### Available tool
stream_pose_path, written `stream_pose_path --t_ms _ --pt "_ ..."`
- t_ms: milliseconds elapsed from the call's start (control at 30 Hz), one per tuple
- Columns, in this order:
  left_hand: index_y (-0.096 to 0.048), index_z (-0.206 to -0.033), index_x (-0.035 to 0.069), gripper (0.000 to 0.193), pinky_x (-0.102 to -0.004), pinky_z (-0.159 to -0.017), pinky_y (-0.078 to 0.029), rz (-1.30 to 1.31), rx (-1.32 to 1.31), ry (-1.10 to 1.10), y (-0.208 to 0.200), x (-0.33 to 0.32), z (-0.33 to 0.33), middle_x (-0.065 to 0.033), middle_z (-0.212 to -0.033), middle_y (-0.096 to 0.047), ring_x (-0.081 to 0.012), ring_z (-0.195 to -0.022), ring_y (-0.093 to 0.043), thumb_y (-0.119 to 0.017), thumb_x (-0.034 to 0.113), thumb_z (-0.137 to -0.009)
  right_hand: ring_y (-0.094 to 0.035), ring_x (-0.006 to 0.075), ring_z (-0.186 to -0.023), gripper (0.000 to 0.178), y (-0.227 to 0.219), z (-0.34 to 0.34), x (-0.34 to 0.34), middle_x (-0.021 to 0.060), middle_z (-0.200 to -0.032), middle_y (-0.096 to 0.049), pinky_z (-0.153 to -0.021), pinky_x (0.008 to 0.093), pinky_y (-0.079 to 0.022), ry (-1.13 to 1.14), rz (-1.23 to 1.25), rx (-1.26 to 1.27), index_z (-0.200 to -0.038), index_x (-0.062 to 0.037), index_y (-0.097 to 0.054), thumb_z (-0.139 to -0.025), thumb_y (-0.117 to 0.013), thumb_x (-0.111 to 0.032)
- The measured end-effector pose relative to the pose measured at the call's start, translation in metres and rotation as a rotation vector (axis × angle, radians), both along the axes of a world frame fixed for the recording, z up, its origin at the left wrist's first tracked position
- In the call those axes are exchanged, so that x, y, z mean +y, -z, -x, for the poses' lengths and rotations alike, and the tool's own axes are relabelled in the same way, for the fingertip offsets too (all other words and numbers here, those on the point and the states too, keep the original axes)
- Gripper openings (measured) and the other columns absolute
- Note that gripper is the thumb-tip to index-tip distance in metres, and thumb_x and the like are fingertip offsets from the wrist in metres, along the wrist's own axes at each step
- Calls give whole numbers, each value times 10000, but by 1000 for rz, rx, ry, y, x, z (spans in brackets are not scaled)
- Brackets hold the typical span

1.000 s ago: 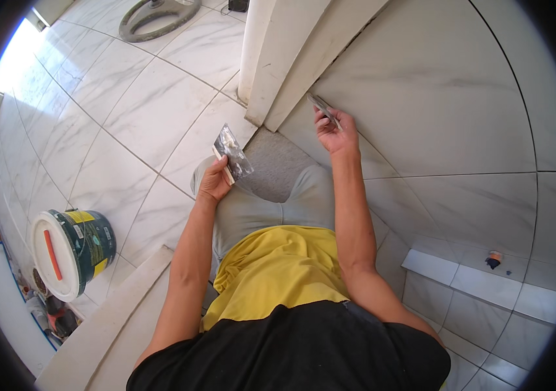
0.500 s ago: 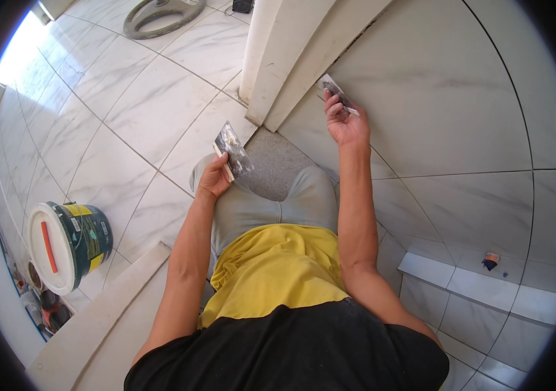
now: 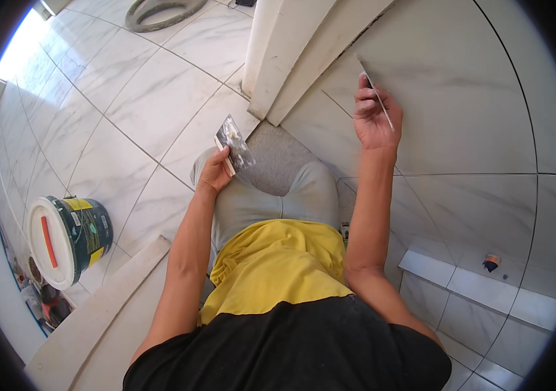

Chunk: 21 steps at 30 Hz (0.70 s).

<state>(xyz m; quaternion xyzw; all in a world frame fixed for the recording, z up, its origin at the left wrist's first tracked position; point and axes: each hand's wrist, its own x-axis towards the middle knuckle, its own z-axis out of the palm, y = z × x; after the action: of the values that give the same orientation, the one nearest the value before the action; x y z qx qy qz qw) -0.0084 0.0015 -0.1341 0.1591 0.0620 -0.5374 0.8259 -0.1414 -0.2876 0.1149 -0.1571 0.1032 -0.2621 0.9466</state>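
My left hand (image 3: 214, 172) is closed on the pale edge of a putty knife (image 3: 236, 147), a flat metal blade held above my left knee. White paste (image 3: 232, 135) is smeared over its face. Farther out on the right, my right hand (image 3: 377, 122) grips a second putty knife (image 3: 375, 92), seen almost edge-on as a thin line. Fingers curl around it, palm turned up. Behind it is a large pale marbled wall tile (image 3: 454, 111); whether the blade touches it I cannot tell.
A white door frame (image 3: 291, 62) stands ahead. To the left, a dark green bucket (image 3: 95, 231) with a white lid rests on marbled floor tiles (image 3: 118, 140). A grey steering-wheel-shaped ring (image 3: 160, 26) lies at the far left. A tiled ledge (image 3: 480, 287) is at the right.
My right hand has moved to the right, away from the door frame, and its putty knife has turned from showing its face to edge-on. The left hand has hardly moved.
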Motion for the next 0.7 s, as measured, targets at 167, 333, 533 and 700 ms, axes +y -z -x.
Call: stream_pose_path --t_ms 167,333,533,700 --pt "-515 -1156 46 246 -384 -924 -485 -24 28 -28 9 1 -2 -86 -1072 -628 -214 -1005 -613 -512 121 -921 -597 160 -704 41 20 18 39 44 -806 -628 -594 317 -485 67 155 668 -837 -88 -600 -799 -616 -86" --pt "-496 -1185 48 270 -393 -945 -467 -50 -29 -40 7 9 1 -80 -1093 -619 -218 -1034 -599 -497 130 -928 -563 175 -692 84 161 14 29 16 -747 -587 -595 333 -434 -70 -1 718 -794 -121 -566 -753 -632 -88" --pt "-460 -1240 56 314 -406 -982 -430 -147 -88 -97 -13 8 28 -82 -1135 -598 -235 -1078 -571 -475 118 -932 -544 189 -725 123 232 0 7 34 -792 -580 -609 351 -415 -37 -163 803 -848 -112 -542 -749 -606 -74" --pt "-489 -1203 56 282 -373 -964 -444 -133 -33 -87 -6 15 23 -77 -1128 -597 -218 -1071 -570 -490 116 -928 -529 212 -780 128 246 -20 5 54 -821 -572 -637 387 -403 -11 -240 796 -863 -107 -539 -752 -595 -79"
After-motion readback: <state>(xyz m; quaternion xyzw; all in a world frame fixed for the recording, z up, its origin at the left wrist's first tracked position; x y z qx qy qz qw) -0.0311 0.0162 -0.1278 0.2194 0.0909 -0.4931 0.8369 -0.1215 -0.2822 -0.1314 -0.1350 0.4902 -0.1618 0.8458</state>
